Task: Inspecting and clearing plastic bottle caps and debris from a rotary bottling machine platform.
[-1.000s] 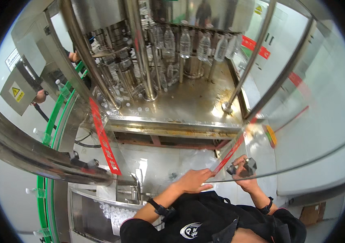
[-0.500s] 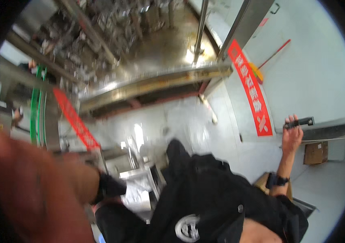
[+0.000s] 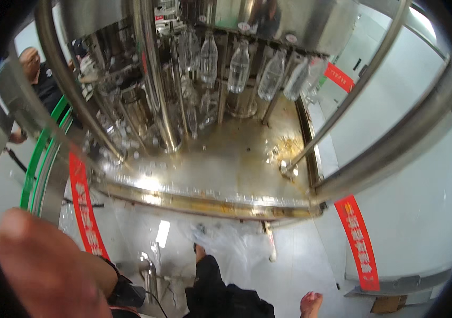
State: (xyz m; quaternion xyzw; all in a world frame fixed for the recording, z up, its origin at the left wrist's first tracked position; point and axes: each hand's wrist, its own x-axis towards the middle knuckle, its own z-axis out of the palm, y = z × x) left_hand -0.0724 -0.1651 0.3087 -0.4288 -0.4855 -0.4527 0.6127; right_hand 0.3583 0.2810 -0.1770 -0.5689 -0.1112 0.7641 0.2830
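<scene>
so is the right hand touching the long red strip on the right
No, pale floor shows between the right hand and the strip, which sits further right.

Clear bottles (image 3: 238, 69) beyond left hand (image 3: 45, 265)

Left door strip (image 3: 84, 204): bright red, banded with white characters
Right door strip (image 3: 357, 241): matching red and white, touched with yellow near the top
Far strip (image 3: 340, 78): red with pale lettering
Bottles (image 3: 238, 69): clear and colourless, marked with glinting ridges
Drum (image 3: 305, 21): mirror silver, streaked with dark reflections
Machine deck (image 3: 226, 153): silver washed with golden brown, blotched rust-orange near the right corner
Guide rail (image 3: 37, 164): vivid green
Floor (image 3: 305, 249): pale grey-white
Plastic sheet (image 3: 236, 244): whitish, see-through
Wrist device (image 3: 129, 294): black
Trousers (image 3: 210, 283): plain black
Co-worker's top (image 3: 50, 93): black, with a small white mark
Cardboard (image 3: 387, 305): brown
</scene>
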